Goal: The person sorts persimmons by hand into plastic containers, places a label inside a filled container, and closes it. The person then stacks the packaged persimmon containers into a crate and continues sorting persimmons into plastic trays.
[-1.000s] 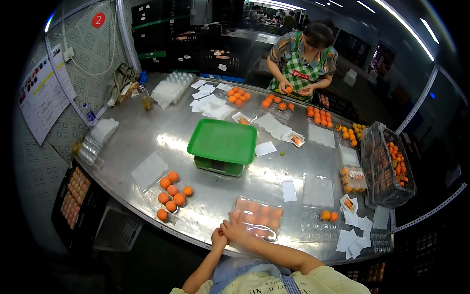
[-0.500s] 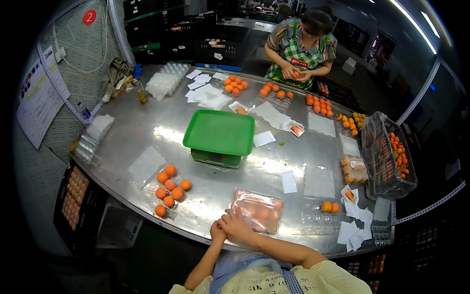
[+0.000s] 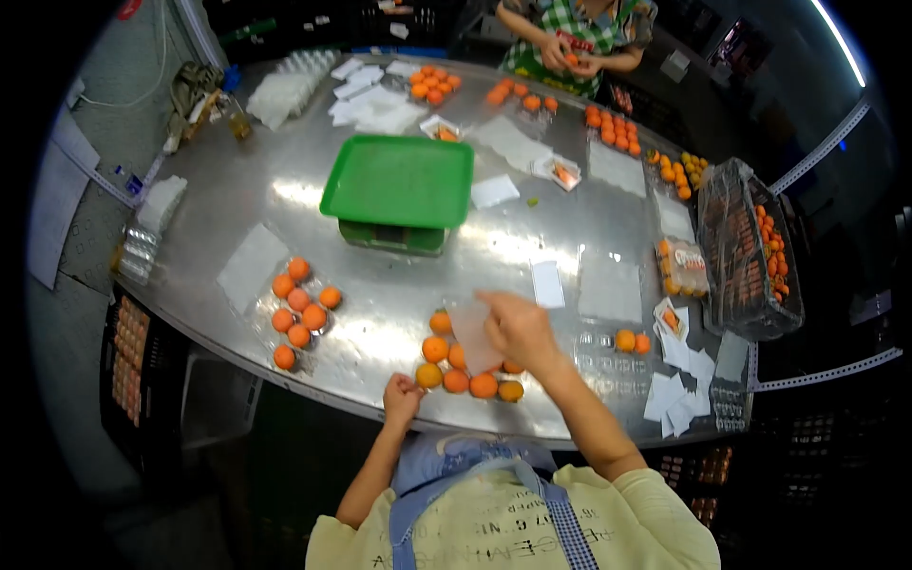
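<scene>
My right hand (image 3: 516, 328) is raised over the near part of the metal table, its fingers pinched on a thin whitish sheet (image 3: 474, 334). Under the sheet and around it lie several orange fruits (image 3: 456, 381), partly hidden by the sheet and the hand. At the table's front edge, just left of these fruits, my left hand (image 3: 403, 395) has its fingers curled together near the lower left fruit; whether it grips anything is too small to tell.
A green scale (image 3: 397, 185) stands mid-table. More orange fruits (image 3: 298, 300) lie at left, and two by a clear tray (image 3: 613, 370) at right. A plastic-lined crate (image 3: 750, 256) sits at far right. Across the table, a person in a checked apron (image 3: 570, 47) holds a fruit.
My hands have moved apart. The clear cover over the near fruits no longer shows, and my right hand now holds a whitish sheet above them. The view has tilted down.
</scene>
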`<state>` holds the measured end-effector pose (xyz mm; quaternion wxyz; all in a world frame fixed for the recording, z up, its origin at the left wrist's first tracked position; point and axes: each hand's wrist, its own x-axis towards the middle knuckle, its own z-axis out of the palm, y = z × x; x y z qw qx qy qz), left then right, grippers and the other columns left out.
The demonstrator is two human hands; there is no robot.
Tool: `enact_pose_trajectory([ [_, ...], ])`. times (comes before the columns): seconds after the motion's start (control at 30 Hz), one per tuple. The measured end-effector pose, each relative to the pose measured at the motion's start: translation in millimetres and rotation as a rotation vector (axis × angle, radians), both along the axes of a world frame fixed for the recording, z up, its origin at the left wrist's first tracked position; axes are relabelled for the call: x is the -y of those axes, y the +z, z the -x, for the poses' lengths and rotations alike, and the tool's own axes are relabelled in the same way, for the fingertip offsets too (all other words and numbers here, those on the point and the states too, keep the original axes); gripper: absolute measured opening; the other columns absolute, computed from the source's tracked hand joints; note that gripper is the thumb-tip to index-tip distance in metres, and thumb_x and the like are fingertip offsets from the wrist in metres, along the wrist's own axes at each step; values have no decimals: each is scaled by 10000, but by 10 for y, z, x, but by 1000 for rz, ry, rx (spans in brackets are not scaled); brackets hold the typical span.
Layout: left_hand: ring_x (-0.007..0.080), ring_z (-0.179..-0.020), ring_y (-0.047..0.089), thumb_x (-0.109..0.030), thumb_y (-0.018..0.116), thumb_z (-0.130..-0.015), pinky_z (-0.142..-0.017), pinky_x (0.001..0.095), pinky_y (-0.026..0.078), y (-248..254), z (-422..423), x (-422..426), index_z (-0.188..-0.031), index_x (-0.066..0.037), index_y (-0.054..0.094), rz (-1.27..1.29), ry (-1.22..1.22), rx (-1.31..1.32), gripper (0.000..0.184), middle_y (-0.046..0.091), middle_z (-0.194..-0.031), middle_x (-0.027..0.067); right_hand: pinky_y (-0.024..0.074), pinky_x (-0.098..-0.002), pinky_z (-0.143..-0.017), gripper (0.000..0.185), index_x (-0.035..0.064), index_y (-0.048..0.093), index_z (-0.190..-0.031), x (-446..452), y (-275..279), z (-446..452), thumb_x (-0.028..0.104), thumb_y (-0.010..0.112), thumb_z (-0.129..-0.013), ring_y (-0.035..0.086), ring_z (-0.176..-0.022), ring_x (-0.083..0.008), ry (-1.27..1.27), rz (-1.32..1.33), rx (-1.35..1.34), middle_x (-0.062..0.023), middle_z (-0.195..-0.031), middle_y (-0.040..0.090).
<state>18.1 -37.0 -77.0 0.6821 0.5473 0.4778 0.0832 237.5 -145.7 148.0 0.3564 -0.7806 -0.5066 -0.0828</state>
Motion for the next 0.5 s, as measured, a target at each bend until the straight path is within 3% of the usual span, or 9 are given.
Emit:
enact_pose_trajectory([
  [0.07, 83, -668, 510, 33, 651, -717, -621, 244, 451, 217, 26, 0, -866, -57, 511, -79, -81, -120, 223, 541, -707, -1, 534, -368, -663, 215, 63, 688, -952, -4, 107, -124, 38, 623, -748, 657, -732, -286, -51, -1, 50, -122, -859, 682],
  [0.13, 87, -656, 515, 48, 628, -732, -620, 236, 444, 314, 67, -12, -879, -60, 502, 1, -109, 31, 221, 555, -707, 12, 530, -366, -656, 177, 70, 688, -952, -29, 19, -290, 72, 644, -780, 658, -741, -285, -39, 41, 65, -111, -870, 686],
  [0.17, 82, -628, 510, 47, 624, -735, -606, 230, 434, 380, 64, -20, -958, -51, 533, -19, -153, -68, 260, 550, -678, 2, 529, -369, -653, 172, 71, 689, -952, -56, -48, -379, 87, 652, -785, 657, -744, -287, -32, 31, 85, -112, -876, 686],
  [0.27, 67, -611, 499, 44, 624, -740, -589, 226, 421, 587, 46, 14, -1102, -61, 559, -45, -174, 3, 382, 549, -658, -11, 524, -381, -657, 165, 81, 692, -957, -215, -244, -648, 142, 665, -806, 655, -763, -297, -18, 22, 108, -113, -894, 686],
  [0.3, 57, -603, 490, 37, 633, -741, -577, 223, 414, 498, 77, -3, -1234, -92, 549, -55, -207, 26, 516, 551, -643, -20, 523, -386, -666, 166, 89, 694, -960, -275, -306, -741, 165, 661, -816, 655, -775, -301, -29, 44, 82, -112, -901, 685],
  [0.43, 51, -604, 482, 39, 644, -744, -564, 218, 407, 563, 29, -87, -1276, -83, 551, -50, -283, -17, 554, 542, -644, -21, 513, -417, -725, 200, 129, 693, -998, -487, -434, -1076, 248, 589, -876, 646, -846, -329, -139, 266, -11, -116, -955, 681],
  [0.5, 55, -604, 486, 44, 641, -746, -575, 218, 418, 557, -25, -106, -1282, -76, 549, -77, -325, -54, 556, 544, -650, -23, 516, -414, -682, 192, 133, 691, -981, -544, -625, -1273, 251, 580, -876, 655, -802, -307, -181, 324, 54, -100, -904, 684],
])
